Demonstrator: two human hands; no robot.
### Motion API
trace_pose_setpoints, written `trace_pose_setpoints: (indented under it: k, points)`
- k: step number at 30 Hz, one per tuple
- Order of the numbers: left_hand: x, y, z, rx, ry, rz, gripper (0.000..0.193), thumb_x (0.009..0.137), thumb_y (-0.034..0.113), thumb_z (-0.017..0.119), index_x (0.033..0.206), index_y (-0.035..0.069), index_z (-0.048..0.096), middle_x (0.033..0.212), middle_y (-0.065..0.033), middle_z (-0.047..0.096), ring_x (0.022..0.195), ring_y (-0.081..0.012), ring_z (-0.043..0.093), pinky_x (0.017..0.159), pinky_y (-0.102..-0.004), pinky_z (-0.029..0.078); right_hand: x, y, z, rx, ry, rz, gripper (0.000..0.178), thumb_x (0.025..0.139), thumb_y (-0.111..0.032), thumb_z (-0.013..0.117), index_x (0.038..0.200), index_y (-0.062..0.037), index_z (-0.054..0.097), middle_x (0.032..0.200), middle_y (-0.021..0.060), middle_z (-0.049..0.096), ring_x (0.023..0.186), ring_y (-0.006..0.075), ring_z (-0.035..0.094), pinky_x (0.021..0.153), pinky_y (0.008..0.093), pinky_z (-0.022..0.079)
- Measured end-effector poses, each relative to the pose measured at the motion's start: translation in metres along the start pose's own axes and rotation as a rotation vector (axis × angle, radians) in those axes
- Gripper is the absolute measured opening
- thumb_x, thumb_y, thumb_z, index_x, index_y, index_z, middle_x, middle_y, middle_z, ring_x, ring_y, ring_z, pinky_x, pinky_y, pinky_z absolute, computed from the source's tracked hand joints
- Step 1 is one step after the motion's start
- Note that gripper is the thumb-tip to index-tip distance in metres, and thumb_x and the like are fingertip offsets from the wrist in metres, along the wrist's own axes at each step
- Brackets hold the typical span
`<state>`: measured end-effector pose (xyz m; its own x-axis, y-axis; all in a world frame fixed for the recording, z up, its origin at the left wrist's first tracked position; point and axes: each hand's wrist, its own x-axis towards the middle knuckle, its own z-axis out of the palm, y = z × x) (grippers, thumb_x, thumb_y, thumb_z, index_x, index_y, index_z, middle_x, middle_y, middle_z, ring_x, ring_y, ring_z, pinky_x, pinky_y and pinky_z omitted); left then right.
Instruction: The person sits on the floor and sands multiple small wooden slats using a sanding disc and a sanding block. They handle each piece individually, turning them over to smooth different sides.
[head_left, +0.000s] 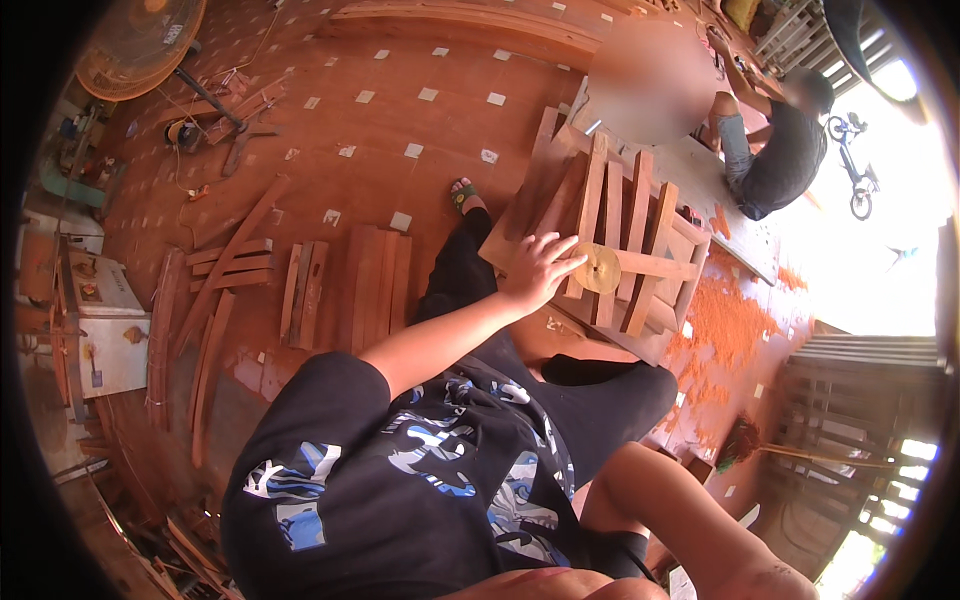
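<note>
My left hand point(540, 274) reaches over a stack of wooden pieces, its fingers stretched out and apart. The fingertips are at the near left edge of a round yellowish disc point(599, 269) with a dark spot in its middle; I cannot tell what kind of disc it is. Beneath the disc, several reddish-brown wooden strips point(612, 205) lie lengthwise, and a shorter wooden strip point(655, 264) runs crosswise to the right of it. My right arm point(690, 510) is bent at the lower right, and its hand is out of view.
Wooden boards point(375, 285) and long strips lie on the tiled floor to the left. Orange shavings point(725, 320) cover the floor at right, near a broom point(742, 445). A standing fan point(140, 45) is at upper left. Another person point(785, 150) sits low at upper right.
</note>
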<state>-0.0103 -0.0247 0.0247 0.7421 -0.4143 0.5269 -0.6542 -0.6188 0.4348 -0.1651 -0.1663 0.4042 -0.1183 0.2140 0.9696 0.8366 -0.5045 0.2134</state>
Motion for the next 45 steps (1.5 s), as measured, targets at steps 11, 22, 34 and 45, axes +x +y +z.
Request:
trace_pose_setpoints:
  k: [11,22,34,45]
  points:
    - [0.000,-0.001,0.005,-0.021,-0.023,-0.022,0.041,0.086,0.012,0.071,0.125,0.023,0.073,0.143,-0.0029,0.059,0.129,-0.0306,0.051,0.108,-0.0522,0.036,0.001,0.003,-0.008,-0.078,-0.019,0.001,0.018,0.094,-0.010,0.063,0.106,0.0009,0.071,0.105,0.0144,0.068,0.098,0.0263,0.064,0.087,0.0393,0.053]
    - [0.041,0.039,0.014,0.119,-0.278,0.119,0.043,0.078,0.032,0.079,0.111,0.005,0.071,0.141,-0.0132,0.058,0.139,-0.0361,0.044,0.118,-0.0642,0.028,-0.311,0.064,-0.121,-0.818,-0.199,1.788,0.029,0.092,-0.015,0.063,0.114,0.0031,0.068,0.105,0.0133,0.067,0.097,0.0244,0.064,0.091,0.0375,0.051]
    - [0.088,0.045,0.073,0.216,-0.506,0.141,0.066,0.105,0.038,0.049,0.162,0.012,0.028,0.166,-0.0116,0.032,0.152,-0.0399,0.027,0.124,-0.0594,0.017,-0.455,0.009,-0.035,-0.668,-1.409,2.110,0.130,0.082,-0.070,0.066,0.158,0.0126,0.000,0.167,0.0323,-0.009,0.156,0.0453,-0.011,0.126,0.0551,0.002]
    - [0.094,0.062,0.084,0.317,-0.450,0.088,0.071,0.096,0.038,0.063,0.156,0.008,0.038,0.149,-0.0135,0.048,0.137,-0.0362,0.043,0.108,-0.0574,0.034,-0.465,0.025,-0.046,-0.509,-1.535,2.310,0.157,0.067,-0.082,0.073,0.156,0.0088,-0.019,0.165,0.0288,-0.025,0.152,0.0441,-0.029,0.123,0.0565,-0.011]
